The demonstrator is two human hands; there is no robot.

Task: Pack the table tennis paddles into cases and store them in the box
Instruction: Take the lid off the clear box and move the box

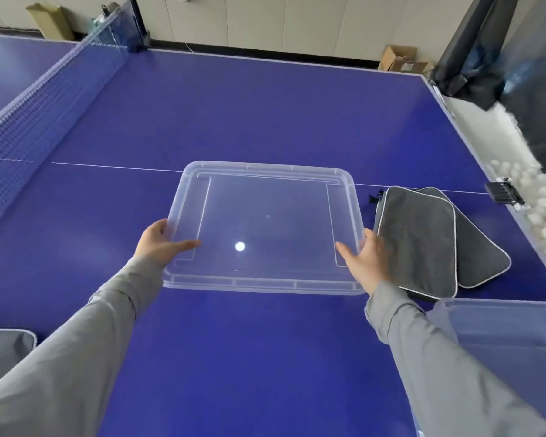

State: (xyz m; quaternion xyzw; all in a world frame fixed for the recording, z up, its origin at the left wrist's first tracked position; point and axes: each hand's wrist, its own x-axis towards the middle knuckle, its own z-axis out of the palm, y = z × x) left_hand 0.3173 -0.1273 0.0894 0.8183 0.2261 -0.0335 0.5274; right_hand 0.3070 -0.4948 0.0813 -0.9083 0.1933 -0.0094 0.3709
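Both hands hold the clear box lid [265, 228] by its short sides, left hand [161, 244] and right hand [368, 260] with fingers curled round the rims. The open box [498, 329] sits nearer, by the right arm. 2 gray paddle cases [423, 241] lie on the desk [234, 115] just right of the lid.

A blue table tennis table [265, 105] with a white centre line carries a net [44, 99] across its left side. On it lie 2 grey cases [423, 241], overlapping at the right, a third grey case [4, 348] at the near left edge, and a clear box [501, 335] at the near right.
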